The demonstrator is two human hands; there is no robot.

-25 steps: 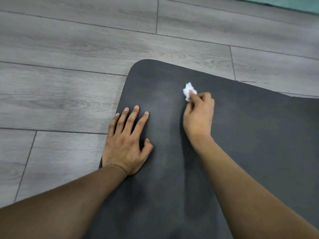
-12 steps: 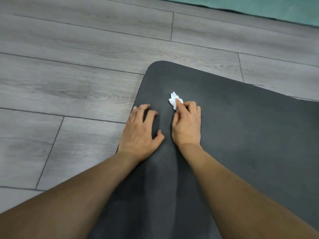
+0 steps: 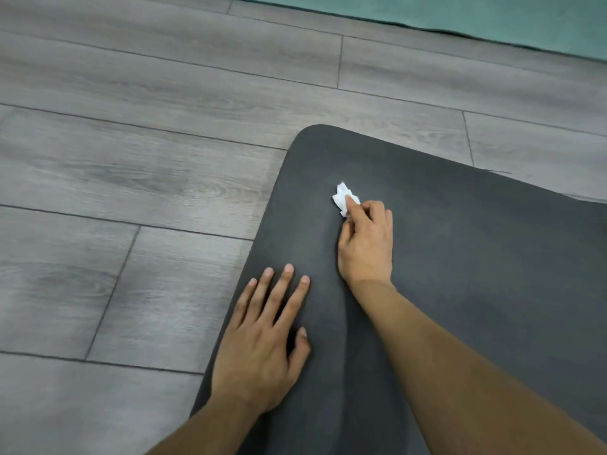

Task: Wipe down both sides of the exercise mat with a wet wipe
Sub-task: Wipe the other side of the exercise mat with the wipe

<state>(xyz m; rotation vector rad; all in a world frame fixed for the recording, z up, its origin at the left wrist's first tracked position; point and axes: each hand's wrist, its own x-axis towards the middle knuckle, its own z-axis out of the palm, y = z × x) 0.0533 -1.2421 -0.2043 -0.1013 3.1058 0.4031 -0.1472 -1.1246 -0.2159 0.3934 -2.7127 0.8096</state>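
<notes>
On the grey plank floor (image 3: 164,178): one dark exercise mat (image 3: 476,257), rounded corner visible. Right hand (image 3: 366,247) fingers clamped on one crumpled white wet wipe (image 3: 343,197), pressed to the mat near that corner. Left hand (image 3: 262,336) flat on the mat edge, fingers straight, spread.

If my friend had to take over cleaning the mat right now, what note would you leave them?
Left hand: flat, fingers straight, pressing on the mat near its left edge.
Right hand: pinches the crumpled wet wipe against the mat, near its rounded corner.
Mat: lying flat on the grey floor.
Done: cannot tell how much of this face is wiped, or whether the underside is done.
Left: finish this face, then probably flip and wipe the other.
</notes>
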